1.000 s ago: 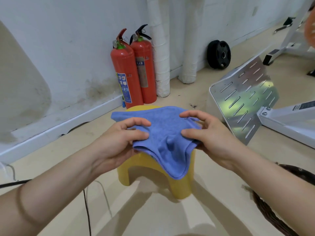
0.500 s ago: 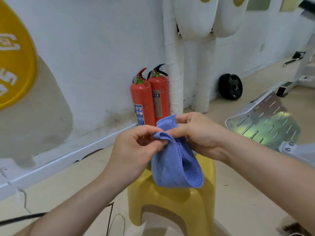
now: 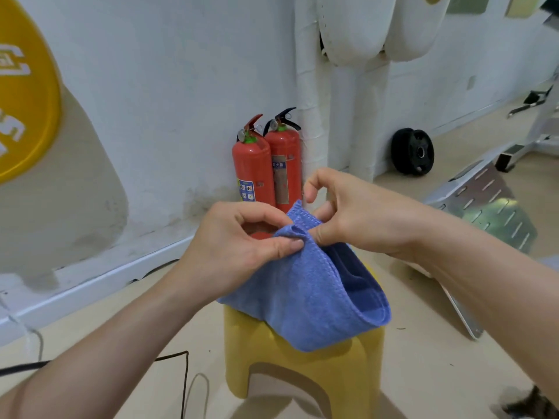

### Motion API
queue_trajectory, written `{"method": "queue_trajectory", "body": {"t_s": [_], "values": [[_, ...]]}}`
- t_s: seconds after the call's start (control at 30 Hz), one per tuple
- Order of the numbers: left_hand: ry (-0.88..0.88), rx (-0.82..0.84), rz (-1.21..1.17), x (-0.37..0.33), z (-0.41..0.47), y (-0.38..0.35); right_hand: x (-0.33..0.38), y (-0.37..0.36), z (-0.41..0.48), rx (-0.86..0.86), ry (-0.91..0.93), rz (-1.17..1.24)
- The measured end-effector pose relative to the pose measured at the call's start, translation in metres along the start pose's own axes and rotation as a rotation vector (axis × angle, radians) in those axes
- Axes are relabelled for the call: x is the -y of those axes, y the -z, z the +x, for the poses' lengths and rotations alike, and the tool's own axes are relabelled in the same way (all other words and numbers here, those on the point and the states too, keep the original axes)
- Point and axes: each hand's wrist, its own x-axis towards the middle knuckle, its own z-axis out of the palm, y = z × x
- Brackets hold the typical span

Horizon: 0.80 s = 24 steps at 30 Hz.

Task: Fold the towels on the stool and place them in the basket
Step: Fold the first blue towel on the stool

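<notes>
Left hand (image 3: pixel 239 240) and right hand (image 3: pixel 357 219) lifted the soft blue cloth towel (image 3: pixel 311 294); both grips pinch corners together, first fold hanging below.

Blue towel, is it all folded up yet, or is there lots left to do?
Done: nothing finished shows. In hand: the left hand and right hand pinch the top corners of the soft blue cloth towel together, so it hangs doubled over the yellow plastic stool. Left: finishing the fold and putting it in the basket, not clearly in view.
</notes>
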Motion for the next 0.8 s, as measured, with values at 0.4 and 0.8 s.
{"method": "queue_trajectory", "body": {"t_s": [0.4, 0.8], "values": [[-0.023, -0.319, 0.035, -0.001, 0.011, 0.014, -0.011, 0.015, -0.001, 0.059, -0.038, -0.352], [0.007, -0.303, -0.345, -0.009, 0.012, 0.023, 0.011, 0.052, -0.01, -0.06, -0.023, 0.299]]}}
